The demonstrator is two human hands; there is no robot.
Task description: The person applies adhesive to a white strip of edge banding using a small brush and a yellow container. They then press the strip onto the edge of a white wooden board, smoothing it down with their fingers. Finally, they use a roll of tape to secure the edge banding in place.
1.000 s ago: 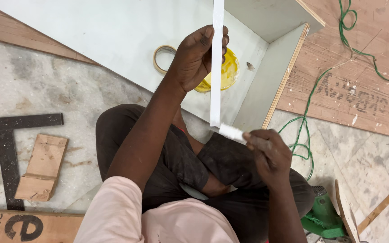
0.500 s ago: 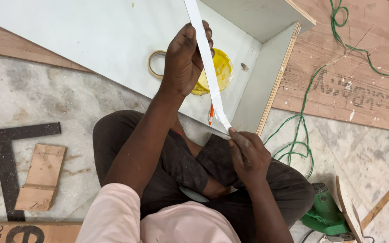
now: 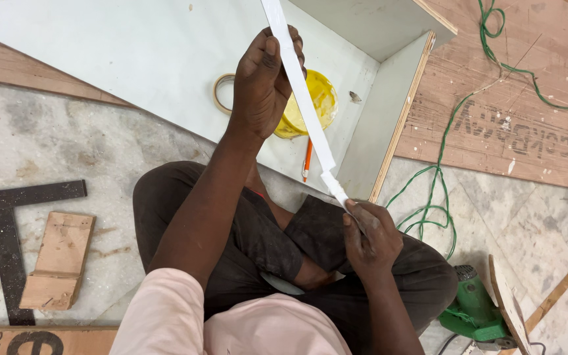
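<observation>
A long white strip (image 3: 300,98) runs slantwise from the top of the head view down to my lap. My left hand (image 3: 264,85) grips it high up, fingers wrapped around it. My right hand (image 3: 369,236) pinches its lower end above my knee. Behind the strip, on a white laminated panel (image 3: 133,59), sit a yellow tub (image 3: 317,102), a ring of tape (image 3: 221,92) and an orange pencil (image 3: 307,160). I sit cross-legged on the stone floor in dark trousers.
An upright white panel with a plywood edge (image 3: 389,125) stands at right. A black steel square (image 3: 8,236) and a wood block (image 3: 60,260) lie at left. A green cable (image 3: 442,190) trails to a green power tool (image 3: 478,312). Plywood sheet (image 3: 534,125) at upper right.
The strip has tilted from upright to a slant, its top swinging left. My right hand has moved up slightly, still pinching the lower end; the pencil has come into sight.
</observation>
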